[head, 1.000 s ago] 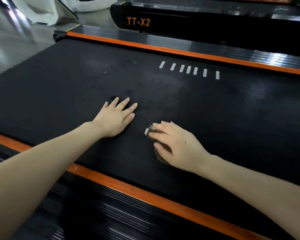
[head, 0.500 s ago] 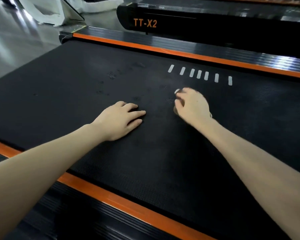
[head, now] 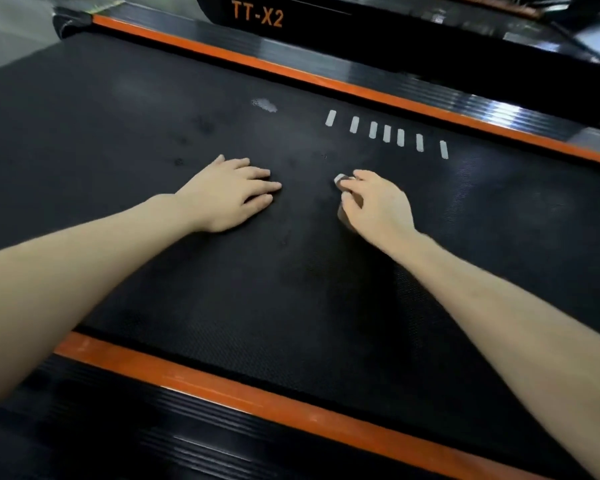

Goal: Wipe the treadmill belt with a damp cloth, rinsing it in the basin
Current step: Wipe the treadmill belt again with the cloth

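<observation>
— Under the right hand (head: 378, 206), mid-belt, what is that?
— Only a small pale corner of the cloth (head: 340, 178) pokes out past the fingertips; the rest lies hidden beneath the palm. The fingers are curled down over it, clamping it against the treadmill belt (head: 291, 289).
— And the left hand (head: 229, 195)?
— Flat on the belt just left of the right one, palm down, fingers together and stretched toward the right, gripping nothing. A strip of bare belt lies between the two hands.
— Anything else on the belt?
— A row of seven white dashes (head: 387, 133) beyond the right hand, and a pale smudge (head: 264, 105) farther left, near the far edge.
— What frames it?
— An orange stripe (head: 222, 386) runs along the near edge, with a ribbed black side rail (head: 118, 438) nearer still. Another orange stripe borders the far edge. Beyond that stands a second black machine marked "TT-X2" (head: 257, 16).
</observation>
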Demonstrator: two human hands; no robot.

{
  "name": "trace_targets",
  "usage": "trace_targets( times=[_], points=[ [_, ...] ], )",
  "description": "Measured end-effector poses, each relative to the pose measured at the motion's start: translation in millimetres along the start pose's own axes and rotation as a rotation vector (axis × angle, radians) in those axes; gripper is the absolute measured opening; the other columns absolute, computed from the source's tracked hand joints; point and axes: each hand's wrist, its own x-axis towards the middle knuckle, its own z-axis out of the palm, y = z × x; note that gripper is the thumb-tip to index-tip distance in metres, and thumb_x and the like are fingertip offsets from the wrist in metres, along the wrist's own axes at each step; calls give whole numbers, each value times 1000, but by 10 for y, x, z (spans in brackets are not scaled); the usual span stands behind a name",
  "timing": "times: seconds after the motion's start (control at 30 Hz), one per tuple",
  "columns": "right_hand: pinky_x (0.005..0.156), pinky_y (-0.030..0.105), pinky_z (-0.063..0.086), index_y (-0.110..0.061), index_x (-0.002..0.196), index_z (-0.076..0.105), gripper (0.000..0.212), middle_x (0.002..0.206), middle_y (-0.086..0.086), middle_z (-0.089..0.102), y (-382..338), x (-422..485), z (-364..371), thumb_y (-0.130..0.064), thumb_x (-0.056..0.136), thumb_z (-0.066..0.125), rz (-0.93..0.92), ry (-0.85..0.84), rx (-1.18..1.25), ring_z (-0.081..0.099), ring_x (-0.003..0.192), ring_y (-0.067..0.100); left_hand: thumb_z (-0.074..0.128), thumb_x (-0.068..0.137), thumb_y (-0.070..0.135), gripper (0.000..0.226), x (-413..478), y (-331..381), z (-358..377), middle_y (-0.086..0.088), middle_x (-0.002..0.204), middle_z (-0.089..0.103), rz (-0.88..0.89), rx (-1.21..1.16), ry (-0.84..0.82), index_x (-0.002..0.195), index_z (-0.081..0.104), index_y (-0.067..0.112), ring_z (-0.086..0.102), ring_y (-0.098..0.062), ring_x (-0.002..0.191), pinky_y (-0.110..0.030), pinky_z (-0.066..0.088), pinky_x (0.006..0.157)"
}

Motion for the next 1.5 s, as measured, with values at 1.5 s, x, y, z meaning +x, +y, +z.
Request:
trace_targets(
  times=[1.5],
  points=[
    [103, 30, 34, -22, 120, 66, 32, 138, 2, 52, 77, 814, 265, -22, 97, 43, 220, 59, -31, 47, 127, 20, -17, 77, 61, 78, 410, -208, 247, 4, 159, 3, 79, -21, 44, 148, 6, 41, -4, -26, 146, -53, -1, 115]
  ],
)
